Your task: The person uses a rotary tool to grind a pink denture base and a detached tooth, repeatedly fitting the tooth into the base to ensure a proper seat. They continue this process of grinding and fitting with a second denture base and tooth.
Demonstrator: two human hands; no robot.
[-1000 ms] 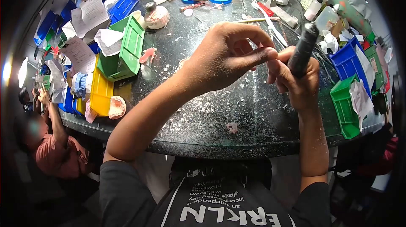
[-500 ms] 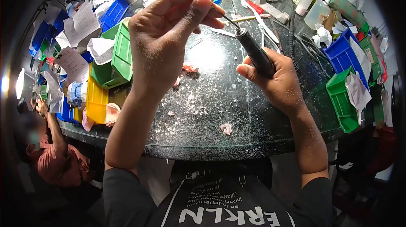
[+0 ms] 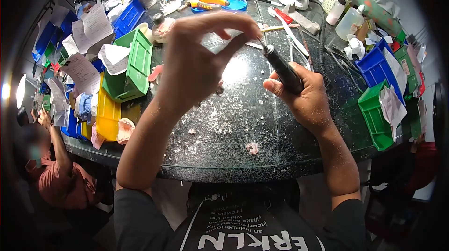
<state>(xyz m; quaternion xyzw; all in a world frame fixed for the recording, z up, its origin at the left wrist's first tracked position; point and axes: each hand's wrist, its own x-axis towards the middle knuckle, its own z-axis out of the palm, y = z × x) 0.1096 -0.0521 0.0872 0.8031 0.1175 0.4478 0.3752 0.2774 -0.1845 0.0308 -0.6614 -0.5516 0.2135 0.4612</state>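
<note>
My right hand is wrapped around a black dental handpiece, its nose pointing up and to the left. A thin metal bur sits at the nose. Thumb and forefinger of my left hand pinch at the bur's outer end; motion smears this hand, and the fingertips hide the bur's head. Below them on the dusty dark bench lies a small pinkish-white fragment. White grinding dust speckles my forearms.
Green and yellow bins with papers stand left, beside a pink denture model. On the right are blue and green bins. Tools, a spray bottle and a coiled cord lie behind. A co-worker sits far left.
My left hand has moved down and slightly right, its fingertips now closer to the handpiece's nose. The handpiece has shifted slightly down in view. The camera view has tilted slightly.
</note>
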